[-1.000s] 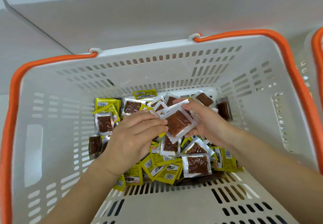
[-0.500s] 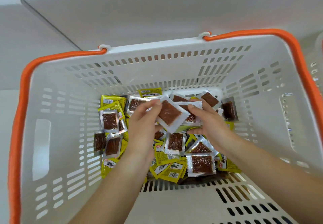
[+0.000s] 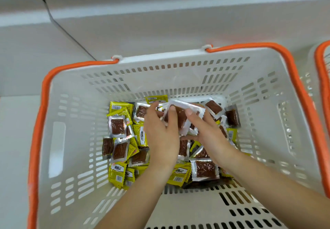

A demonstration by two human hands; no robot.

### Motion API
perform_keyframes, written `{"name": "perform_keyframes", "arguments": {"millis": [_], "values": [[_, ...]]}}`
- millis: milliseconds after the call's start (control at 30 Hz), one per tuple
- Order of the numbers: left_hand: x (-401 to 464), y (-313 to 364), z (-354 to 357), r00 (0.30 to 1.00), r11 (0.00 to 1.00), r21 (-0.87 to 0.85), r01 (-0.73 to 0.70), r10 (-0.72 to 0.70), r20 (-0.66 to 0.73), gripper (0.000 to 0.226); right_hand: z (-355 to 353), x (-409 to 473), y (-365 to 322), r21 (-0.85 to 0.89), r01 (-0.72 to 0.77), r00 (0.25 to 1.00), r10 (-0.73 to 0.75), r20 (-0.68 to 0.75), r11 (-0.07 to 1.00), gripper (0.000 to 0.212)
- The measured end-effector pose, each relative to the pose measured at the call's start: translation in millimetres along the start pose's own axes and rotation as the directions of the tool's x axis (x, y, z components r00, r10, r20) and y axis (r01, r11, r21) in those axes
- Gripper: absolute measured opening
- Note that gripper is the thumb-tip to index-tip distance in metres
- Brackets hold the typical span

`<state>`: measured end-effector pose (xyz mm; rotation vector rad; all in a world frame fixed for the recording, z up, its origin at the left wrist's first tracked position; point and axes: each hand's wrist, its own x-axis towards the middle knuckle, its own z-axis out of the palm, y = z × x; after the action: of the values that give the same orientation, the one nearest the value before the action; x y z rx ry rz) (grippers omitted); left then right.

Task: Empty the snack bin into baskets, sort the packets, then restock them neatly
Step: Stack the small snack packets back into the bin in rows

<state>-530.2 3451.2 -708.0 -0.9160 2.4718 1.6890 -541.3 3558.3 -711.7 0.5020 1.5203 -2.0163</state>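
A white slotted basket (image 3: 75,139) with orange handles holds a heap of snack packets: yellow ones (image 3: 117,172) and clear ones showing brown snack (image 3: 117,126). Both my hands are down inside it, over the middle of the heap. My left hand (image 3: 160,132) and my right hand (image 3: 205,130) together hold a small stack of clear brown packets (image 3: 180,114), thumbs pressed on the top one. The packets under my hands are hidden.
A second basket's orange handle (image 3: 323,86) shows at the right edge. Beyond the basket lies a pale grey surface with a dark line (image 3: 67,32) running diagonally across it.
Both hands have moved toward the far side of the basket. The single brown packet passed between them has joined a stack that both hands now hold.
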Motion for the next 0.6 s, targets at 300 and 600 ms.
{"name": "perform_keyframes", "arguments": {"millis": [300, 600], "values": [[-41.1, 92.7, -112.6, 0.869, 0.947, -0.235, 0.22, -0.081, 0.487, 0.082, 41.5, -93.8, -79.2, -0.202, 0.286, 0.95, -0.248, 0.192, 0.937, 0.07], [-94.7, 220.8, -188.9, 0.901, 0.908, -0.36, -0.216, 0.327, 0.285, 0.055, 98.4, -183.7, -232.9, -0.507, 0.599, 0.799, -0.51, 0.32, 0.62, 0.081]]}}
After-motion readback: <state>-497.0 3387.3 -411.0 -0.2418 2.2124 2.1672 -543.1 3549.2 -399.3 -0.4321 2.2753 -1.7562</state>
